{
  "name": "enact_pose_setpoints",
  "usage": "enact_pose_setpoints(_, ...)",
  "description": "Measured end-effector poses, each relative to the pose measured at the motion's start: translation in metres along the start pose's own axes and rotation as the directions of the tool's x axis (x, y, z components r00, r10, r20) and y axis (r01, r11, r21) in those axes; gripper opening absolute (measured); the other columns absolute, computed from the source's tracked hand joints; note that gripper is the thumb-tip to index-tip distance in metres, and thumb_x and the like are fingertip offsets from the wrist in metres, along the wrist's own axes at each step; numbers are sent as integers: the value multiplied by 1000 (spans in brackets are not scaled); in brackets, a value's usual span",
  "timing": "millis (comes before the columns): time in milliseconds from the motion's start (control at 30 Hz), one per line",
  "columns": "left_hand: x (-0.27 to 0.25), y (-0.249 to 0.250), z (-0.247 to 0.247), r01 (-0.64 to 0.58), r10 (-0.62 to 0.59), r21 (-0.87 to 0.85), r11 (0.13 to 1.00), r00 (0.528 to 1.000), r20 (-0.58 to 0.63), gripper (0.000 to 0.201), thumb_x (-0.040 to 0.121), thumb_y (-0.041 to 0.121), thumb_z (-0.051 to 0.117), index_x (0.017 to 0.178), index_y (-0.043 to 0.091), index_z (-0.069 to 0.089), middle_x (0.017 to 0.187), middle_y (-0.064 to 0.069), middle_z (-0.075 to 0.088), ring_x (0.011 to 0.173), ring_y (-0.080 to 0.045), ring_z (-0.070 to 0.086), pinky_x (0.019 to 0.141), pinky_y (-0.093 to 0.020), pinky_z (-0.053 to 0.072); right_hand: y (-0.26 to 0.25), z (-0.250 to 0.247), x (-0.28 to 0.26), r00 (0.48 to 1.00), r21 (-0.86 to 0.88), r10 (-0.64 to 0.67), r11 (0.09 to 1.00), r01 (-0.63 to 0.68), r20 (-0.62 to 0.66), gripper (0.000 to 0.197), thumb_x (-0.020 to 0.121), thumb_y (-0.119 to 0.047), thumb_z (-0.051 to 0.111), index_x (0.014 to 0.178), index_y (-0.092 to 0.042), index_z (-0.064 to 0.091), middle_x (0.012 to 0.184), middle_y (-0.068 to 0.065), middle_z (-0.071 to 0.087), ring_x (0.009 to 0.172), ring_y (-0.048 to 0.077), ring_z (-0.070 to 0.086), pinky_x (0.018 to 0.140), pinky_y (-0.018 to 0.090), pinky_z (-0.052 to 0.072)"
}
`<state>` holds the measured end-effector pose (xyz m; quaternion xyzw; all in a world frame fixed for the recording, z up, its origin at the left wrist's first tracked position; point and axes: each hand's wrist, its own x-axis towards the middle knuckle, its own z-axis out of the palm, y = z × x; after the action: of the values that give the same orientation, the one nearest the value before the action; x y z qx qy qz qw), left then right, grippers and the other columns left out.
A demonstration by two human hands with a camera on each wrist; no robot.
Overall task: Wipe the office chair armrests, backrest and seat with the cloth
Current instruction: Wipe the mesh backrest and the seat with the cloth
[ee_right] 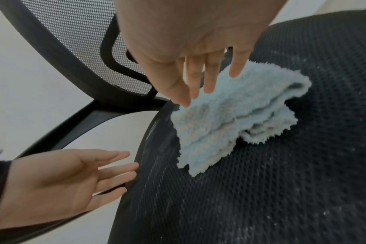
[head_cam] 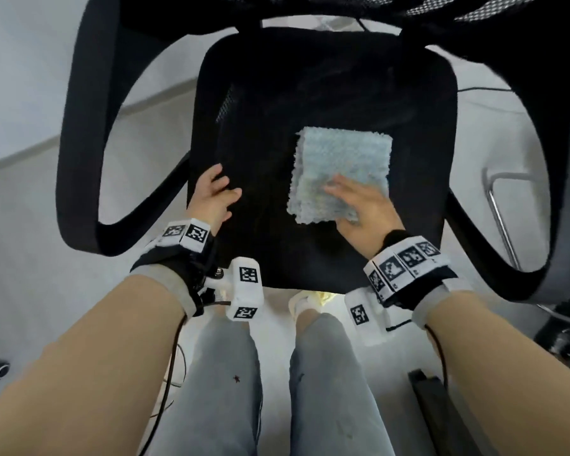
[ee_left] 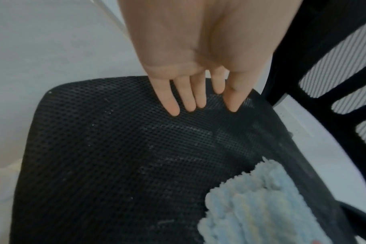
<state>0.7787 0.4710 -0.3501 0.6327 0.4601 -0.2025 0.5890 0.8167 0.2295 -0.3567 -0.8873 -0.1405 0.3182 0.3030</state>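
A folded light-blue cloth [head_cam: 339, 166] lies on the black mesh seat [head_cam: 260, 126] of the office chair, right of the middle. My right hand [head_cam: 352, 199] rests flat on the cloth's near part, fingers straight; in the right wrist view the right hand [ee_right: 209, 79] reaches over the cloth [ee_right: 230, 122]. My left hand [head_cam: 218, 192] is open at the seat's left edge, its fingertips [ee_left: 174, 110] touching the mesh seat [ee_left: 115, 156]. The cloth [ee_left: 261, 206] lies apart from it. Black armrests loop at the left [head_cam: 76, 143] and right [head_cam: 547, 199]. The mesh backrest [ee_right: 77, 41] rises behind.
A chrome tube frame [head_cam: 500, 212] stands on the pale floor at the right, with dark chair-base parts [head_cam: 566, 327] behind my right forearm. My legs in jeans [head_cam: 227, 373] stand close to the seat's front edge. Cables run along the floor by my left leg.
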Motion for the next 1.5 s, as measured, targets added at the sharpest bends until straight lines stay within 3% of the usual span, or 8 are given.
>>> enact_pose_setpoints(333,58,-32,-19,-89,77,763,641,996,51,133,61,37,80,142,18,-24,152,-15,-27,141,-30,-21,114,-50,0,-2,36,67,934,-286,325,890,-356,-152,89,72,-82,34,142,-46,-6,154,-1,-27,138,37,-28,107,68,-9)
enact_pose_setpoints(700,63,-29,-15,-52,-26,823,565,996,81,139,60,38,80,136,13,-34,145,-16,-40,136,-28,-34,113,-52,-3,-23,96,67,987,-501,-160,852,154,32,90,74,-22,66,145,-36,12,158,-6,11,144,28,5,109,59,12)
enact_pose_setpoints(933,64,-28,-15,-49,-31,827,560,996,79,139,61,38,80,135,13,-35,145,-16,-40,136,-29,-33,111,-58,4,-5,42,91,835,-282,371,818,-500,-406,74,92,-24,48,146,-36,0,158,-6,-9,144,27,-11,111,59,10)
enact_pose_setpoints(1067,62,-38,-7,-43,84,816,577,996,-6,125,69,41,74,141,15,-26,150,-13,-31,140,-26,-26,112,-53,7,-50,111,71,996,-367,-68,929,40,-65,71,84,-19,52,146,-31,19,158,-1,12,145,29,5,110,48,2)
enact_pose_setpoints(1167,61,-38,-7,-32,149,813,582,987,-68,116,70,47,65,143,19,-22,153,-11,-27,142,-24,-22,113,-49,7,-39,116,61,921,-507,-348,770,387,175,72,74,-20,54,142,-29,32,153,-2,30,141,26,24,108,48,13)
enact_pose_setpoints(1267,61,-32,-15,-84,26,817,571,996,84,139,59,35,81,138,15,-31,148,-15,-36,138,-28,-29,113,-49,-2,-6,74,76,1000,-575,-17,818,12,-4,82,80,-23,58,147,-33,11,158,1,7,144,33,5,111,57,12)
enact_pose_setpoints(1367,61,-33,-16,-100,46,806,583,995,90,140,58,34,83,138,16,-31,148,-15,-36,139,-29,-29,113,-51,-1,10,34,80,831,-258,400,818,-514,-388,82,85,-5,49,146,-38,5,158,-5,-7,144,29,-8,111,60,8)
enact_pose_setpoints(1500,60,-45,-20,-195,170,777,598,979,115,138,57,39,81,141,14,-25,148,-18,-34,138,-32,-28,113,-48,-3,-26,64,81,853,-315,392,807,-499,-346,78,89,-4,43,146,-35,1,158,-5,-11,144,30,-10,109,59,15)
